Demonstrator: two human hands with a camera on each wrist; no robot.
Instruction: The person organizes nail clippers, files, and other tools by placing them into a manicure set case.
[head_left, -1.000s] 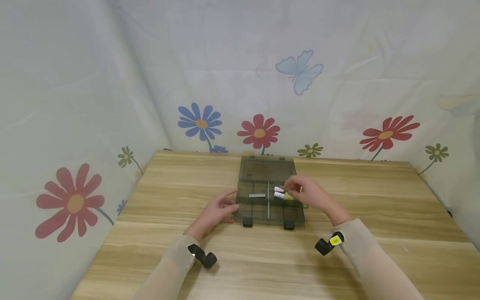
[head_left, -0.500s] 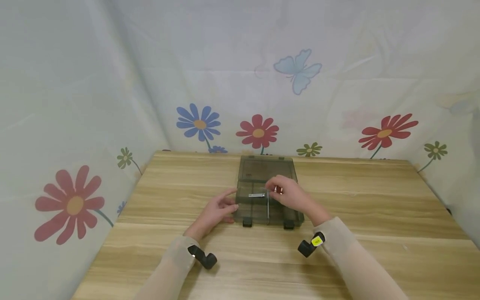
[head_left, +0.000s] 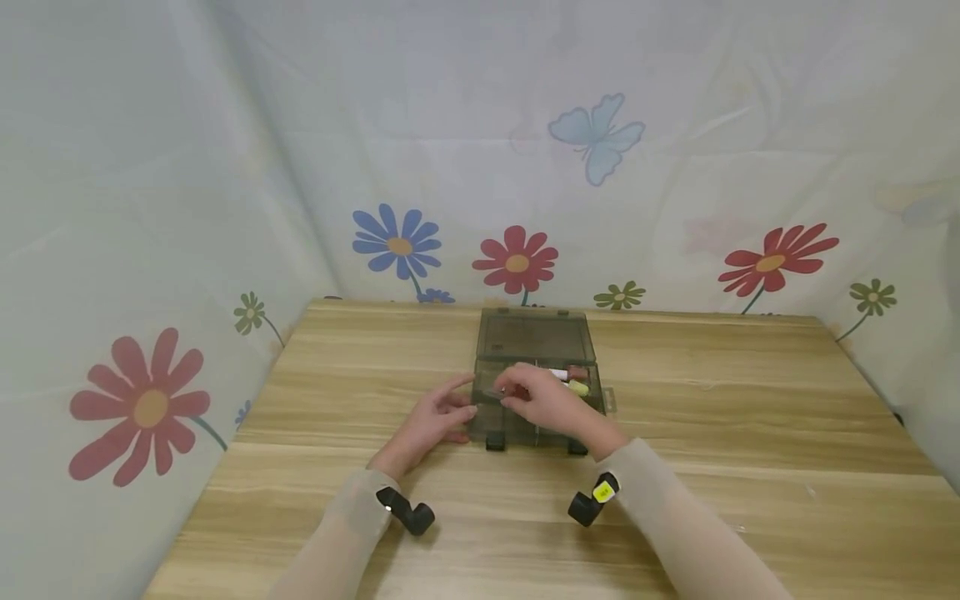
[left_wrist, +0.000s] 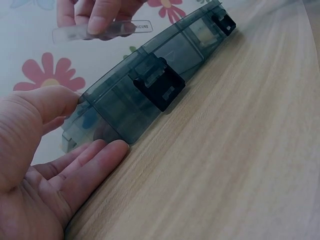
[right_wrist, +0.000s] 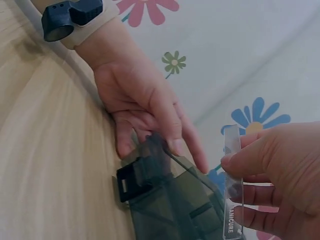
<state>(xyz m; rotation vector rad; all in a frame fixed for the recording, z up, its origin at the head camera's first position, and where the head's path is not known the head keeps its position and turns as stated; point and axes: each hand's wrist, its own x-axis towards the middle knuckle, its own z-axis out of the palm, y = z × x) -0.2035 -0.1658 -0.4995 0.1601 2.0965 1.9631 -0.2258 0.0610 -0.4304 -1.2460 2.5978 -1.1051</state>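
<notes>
Now manicure strip (right_wrist: 232, 186) pinched btwn right-hand fingers (right_wrist: 245, 159), above box (head_left: 534, 392).

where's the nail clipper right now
The nail clipper is pinched in the right hand, lifted just above the left side of the open grey box, beside the left hand.

left hand (head_left: 431, 421) flat, right hand (head_left: 542, 402) pinching

head: high, forward-down | wrists: low, close (facing each other) | shared: box (head_left: 536, 392)
</notes>
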